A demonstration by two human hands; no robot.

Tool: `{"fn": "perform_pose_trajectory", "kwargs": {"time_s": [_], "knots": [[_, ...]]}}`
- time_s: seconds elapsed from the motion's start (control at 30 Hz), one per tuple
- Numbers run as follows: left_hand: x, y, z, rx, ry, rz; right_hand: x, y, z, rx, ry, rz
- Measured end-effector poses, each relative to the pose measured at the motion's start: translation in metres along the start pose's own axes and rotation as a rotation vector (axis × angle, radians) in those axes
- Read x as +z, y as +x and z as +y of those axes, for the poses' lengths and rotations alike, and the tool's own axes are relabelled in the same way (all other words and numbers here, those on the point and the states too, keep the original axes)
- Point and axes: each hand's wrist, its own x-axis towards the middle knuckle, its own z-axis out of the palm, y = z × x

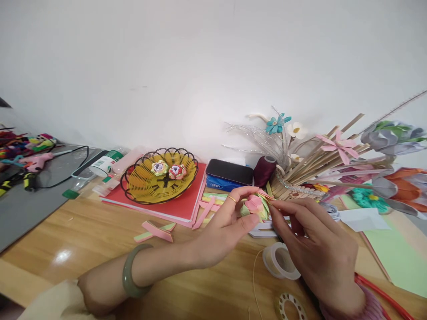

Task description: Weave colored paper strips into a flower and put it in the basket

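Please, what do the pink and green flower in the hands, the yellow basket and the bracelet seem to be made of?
Flower: probably matte paper, from its thin folded petals.
Basket: plastic or rattan, finish unclear; thin woven strands show.
Bracelet: smooth, perhaps polished jade by its grey-green colour, but possibly glass.

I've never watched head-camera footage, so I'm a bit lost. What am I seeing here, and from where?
There is no machine: these are a person's own two hands. The single picture comes from a camera worn on the head, looking forward and down. The left hand holds a small pink, yellow and green folded flower, while the right hand pinches its edge. On the wooden table, a woven basket with two small flowers sits on red sheets. Nearby are coloured strips and a spool.
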Motion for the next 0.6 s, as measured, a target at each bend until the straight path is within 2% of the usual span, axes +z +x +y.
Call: {"fn": "perform_pose_trajectory", "kwargs": {"time_s": [0.6], "knots": [[0.0009, 0.0003, -0.0015, 0.006, -0.024, 0.008, -0.0005, 0.0015, -0.0001, -0.003, 0.008, 0.016]]}}
